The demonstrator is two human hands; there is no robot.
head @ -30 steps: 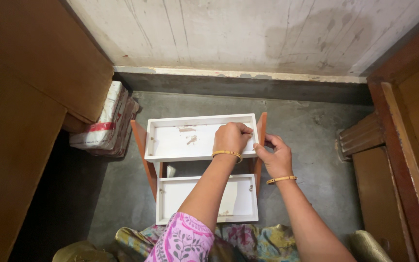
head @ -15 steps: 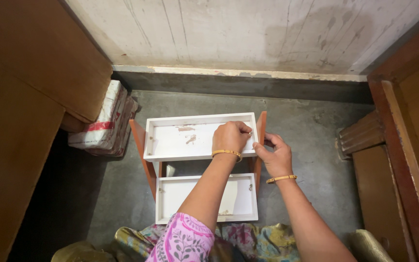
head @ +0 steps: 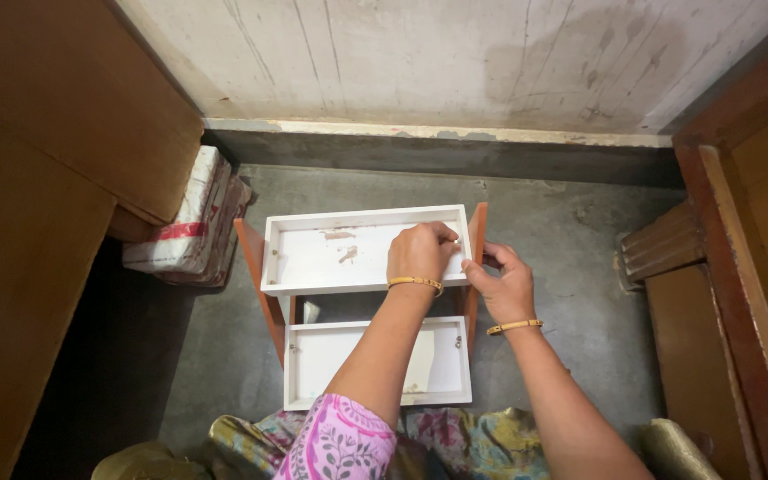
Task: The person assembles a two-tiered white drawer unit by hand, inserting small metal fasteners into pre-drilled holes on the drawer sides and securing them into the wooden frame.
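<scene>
nothing moved: both hands (head: pixel 421 253) keep gripping the sideways-lying tray's (head: pixel 331 253) right end.

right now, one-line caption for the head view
Both hands, left hand and right hand, at the upper white tray's right end.

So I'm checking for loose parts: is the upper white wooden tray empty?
Apparently empty: upper white wooden tray shows only bare, stained bottom; left hand hides its right end.

Small rack: two white rectangular trays between orange-brown side boards, upright on grey floor. Upper tray (head: pixel 340 253): shallow, open-topped, brown smudges inside, small fasteners at both ends. Right side board (head: pixel 478 233) stands against its right end. Lower tray (head: pixel 348 360) sits nearer.
</scene>
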